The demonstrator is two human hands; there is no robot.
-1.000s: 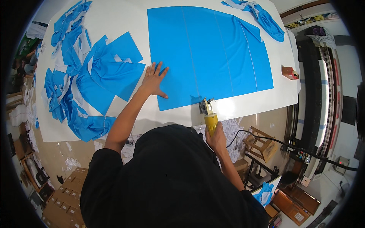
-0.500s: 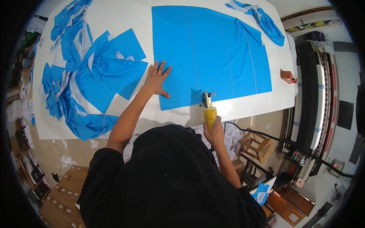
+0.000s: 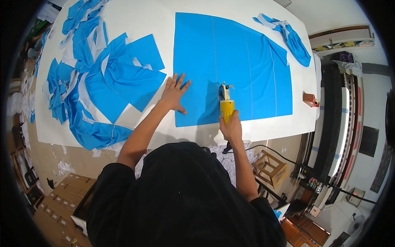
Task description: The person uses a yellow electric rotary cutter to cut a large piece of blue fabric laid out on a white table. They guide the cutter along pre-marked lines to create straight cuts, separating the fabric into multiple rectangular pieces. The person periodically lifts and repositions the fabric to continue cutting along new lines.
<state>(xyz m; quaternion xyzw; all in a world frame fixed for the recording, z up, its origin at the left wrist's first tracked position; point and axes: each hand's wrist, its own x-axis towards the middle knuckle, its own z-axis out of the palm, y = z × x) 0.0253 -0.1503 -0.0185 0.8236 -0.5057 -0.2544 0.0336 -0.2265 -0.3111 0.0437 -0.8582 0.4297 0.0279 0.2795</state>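
On the left of the white table (image 3: pixel 271 126) from where I stand, a loose heap of blue and white cloth pieces (image 3: pixel 109 94) lies crumpled, with some flatter, straight-edged parts toward its right. Next comes the left hand (image 3: pixel 175 95), palm down with fingers spread, grasping nothing, pressed on the left edge of the blue sheet (image 3: pixel 234 49). That sheet lies mostly flat across the middle of the table, its far right corner folded over. The right hand (image 3: pixel 232 127) has a firm grip round the yellow cutter (image 3: pixel 227 109), whose head sits on the leftmost pale line (image 3: pixel 214 49), in from the sheet's near edge. I'd judge the stretch near the person is cut, though the head and its shadow hide the slit; the longer stretch to the far edge looks whole. Two more pale lines to the right look untouched as well, so I'd call most of the cutting left to do. Farther right lie a small blue and white bundle (image 3: pixel 294 43), at the far side, and a red block (image 3: pixel 310 99) near the table's right edge.
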